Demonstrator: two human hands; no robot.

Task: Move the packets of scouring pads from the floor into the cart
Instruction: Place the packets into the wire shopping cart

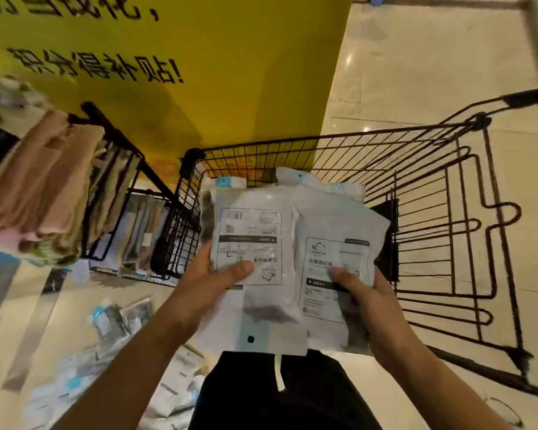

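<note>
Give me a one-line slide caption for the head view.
Both hands, left hand and right hand, hold packets of scouring pads over the wire cart; more packets on the floor.

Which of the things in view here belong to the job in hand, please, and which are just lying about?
Part of the job:
- packets held in the left hand and right hand
- packets on the floor
- cart

Just lying about:
- folded towels
- yellow sign
- black rack
</note>
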